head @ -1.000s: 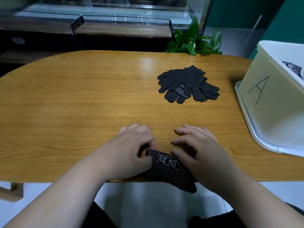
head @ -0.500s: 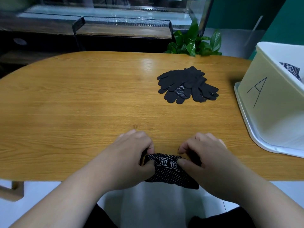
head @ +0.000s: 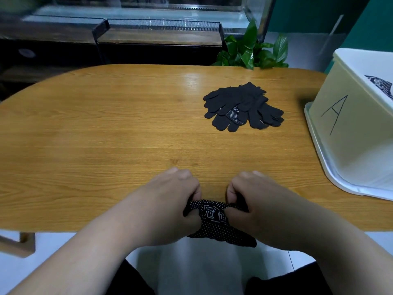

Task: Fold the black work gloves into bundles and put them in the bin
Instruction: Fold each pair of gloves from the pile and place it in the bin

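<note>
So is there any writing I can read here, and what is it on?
"A": drawn in black on the side of the white bin.
"冠恒": white print on the dotted black glove that the left hand and right hand grip; partly covered.
Nothing else is readable.

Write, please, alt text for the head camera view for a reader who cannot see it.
A person's left hand and right hand grip a black dotted glove at the near edge of a wooden table. A pile of black gloves lies farther back on the table, and a white bin marked A stands at its right end.
</note>
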Available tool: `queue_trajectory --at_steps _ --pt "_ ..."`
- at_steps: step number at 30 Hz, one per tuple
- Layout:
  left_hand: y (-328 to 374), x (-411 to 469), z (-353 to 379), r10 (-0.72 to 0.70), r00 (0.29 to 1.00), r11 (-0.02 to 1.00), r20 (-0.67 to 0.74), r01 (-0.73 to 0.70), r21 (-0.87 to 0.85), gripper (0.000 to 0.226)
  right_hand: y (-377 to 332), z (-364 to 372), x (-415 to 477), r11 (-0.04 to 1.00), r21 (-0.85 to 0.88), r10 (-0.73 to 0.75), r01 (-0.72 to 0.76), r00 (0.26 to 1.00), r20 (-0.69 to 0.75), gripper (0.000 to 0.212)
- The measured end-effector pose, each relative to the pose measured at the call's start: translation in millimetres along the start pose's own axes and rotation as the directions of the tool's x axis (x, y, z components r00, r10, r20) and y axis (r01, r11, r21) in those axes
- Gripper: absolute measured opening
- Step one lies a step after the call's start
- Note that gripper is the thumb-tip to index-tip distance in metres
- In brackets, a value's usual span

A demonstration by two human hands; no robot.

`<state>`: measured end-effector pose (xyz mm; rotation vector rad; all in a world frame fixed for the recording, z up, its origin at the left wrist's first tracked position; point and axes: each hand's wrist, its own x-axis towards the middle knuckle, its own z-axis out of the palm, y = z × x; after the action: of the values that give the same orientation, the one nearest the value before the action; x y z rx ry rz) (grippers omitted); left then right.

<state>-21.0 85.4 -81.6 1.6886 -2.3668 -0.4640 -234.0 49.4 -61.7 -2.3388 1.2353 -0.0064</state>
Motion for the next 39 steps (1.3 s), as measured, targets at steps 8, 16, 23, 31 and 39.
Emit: queue_trajectory --at_steps 8,16,23,31,39 --pt "0 -2 -8 -0.113 0.980 0.711 0.167 0.197 -0.675 0.017 4 -8 -7 0.806 0.588 0.101 -0.069 0.995 -0.022 0.015" --pt "29 -6 -32 -0.069 0.990 0.189 0.126 0.137 -0.972 0.032 1 -30 -49 0.371 0.915 0.108 0.160 0.971 -0.214 0.030" --pt "88 -8 -73 -0.079 0.995 0.242 0.068 0.085 -0.967 0.037 3 -74 -107 0.421 0.863 0.018 0.280 0.948 -0.316 0.039" --pt "139 22 -85 0.084 0.994 0.389 0.063 0.026 -0.921 0.028 27 -120 -150 0.565 0.796 0.158 0.219 0.918 -0.364 0.008" --pt "187 116 -100 0.073 0.997 0.553 0.019 -0.025 -0.833 0.021 90 -178 -147 0.565 0.813 0.319 0.142 0.871 -0.373 0.013"
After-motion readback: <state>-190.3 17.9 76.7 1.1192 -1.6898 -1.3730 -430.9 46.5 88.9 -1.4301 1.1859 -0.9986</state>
